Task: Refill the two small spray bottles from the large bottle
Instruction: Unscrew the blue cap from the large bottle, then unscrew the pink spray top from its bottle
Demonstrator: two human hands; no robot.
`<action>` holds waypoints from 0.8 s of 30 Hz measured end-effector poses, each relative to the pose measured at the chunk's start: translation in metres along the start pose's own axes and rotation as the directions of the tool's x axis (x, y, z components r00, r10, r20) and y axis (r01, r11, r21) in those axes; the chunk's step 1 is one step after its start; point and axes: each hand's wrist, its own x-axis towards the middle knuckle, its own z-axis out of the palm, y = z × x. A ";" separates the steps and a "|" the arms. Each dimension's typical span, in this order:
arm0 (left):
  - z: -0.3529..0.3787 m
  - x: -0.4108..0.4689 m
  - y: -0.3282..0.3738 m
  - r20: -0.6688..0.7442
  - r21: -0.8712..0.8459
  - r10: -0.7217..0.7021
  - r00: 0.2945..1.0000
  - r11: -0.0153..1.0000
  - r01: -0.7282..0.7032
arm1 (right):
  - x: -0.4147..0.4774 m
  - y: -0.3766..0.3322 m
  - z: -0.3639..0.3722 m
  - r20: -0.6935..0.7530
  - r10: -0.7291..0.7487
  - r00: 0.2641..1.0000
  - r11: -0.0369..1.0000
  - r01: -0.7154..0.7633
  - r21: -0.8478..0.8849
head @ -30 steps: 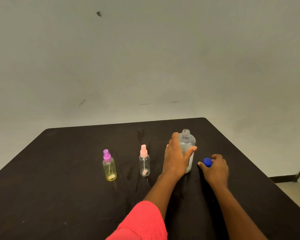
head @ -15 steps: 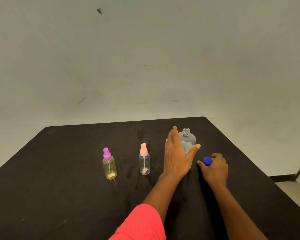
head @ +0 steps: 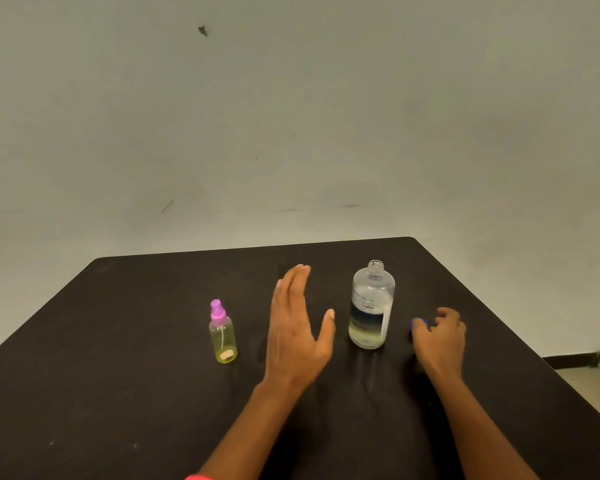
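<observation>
1. I am holding my left hand (head: 297, 327) wide open, fingers straight, gripping nothing, between the purple-capped spray bottle (head: 222, 336) and the uncapped large bottle (head: 371, 306).
2. My right hand (head: 440, 337) is pinching the blue cap (head: 419, 323) just right of that bottle.

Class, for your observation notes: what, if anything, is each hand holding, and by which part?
The left hand is open and holds nothing. The right hand pinches the blue cap by its side, down on the table.
</observation>
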 end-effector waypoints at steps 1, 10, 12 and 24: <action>-0.003 -0.003 -0.004 -0.009 -0.003 -0.039 0.999 0.999 0.039 | 0.000 0.000 -0.001 0.000 0.005 1.000 1.000 -0.005 0.011; 0.001 -0.025 -0.022 -0.004 0.000 -0.321 0.947 0.947 0.321 | 0.001 -0.002 -0.001 -0.029 0.015 0.999 0.999 -0.014 0.030; 0.003 -0.030 -0.024 0.002 -0.038 -0.392 0.920 0.919 0.392 | 0.000 -0.004 0.000 -0.113 -0.033 0.993 0.998 0.037 0.041; 0.006 -0.037 -0.046 0.137 -0.152 -0.528 0.838 0.825 0.545 | -0.064 -0.120 0.026 -0.261 -0.694 0.671 0.608 0.740 0.287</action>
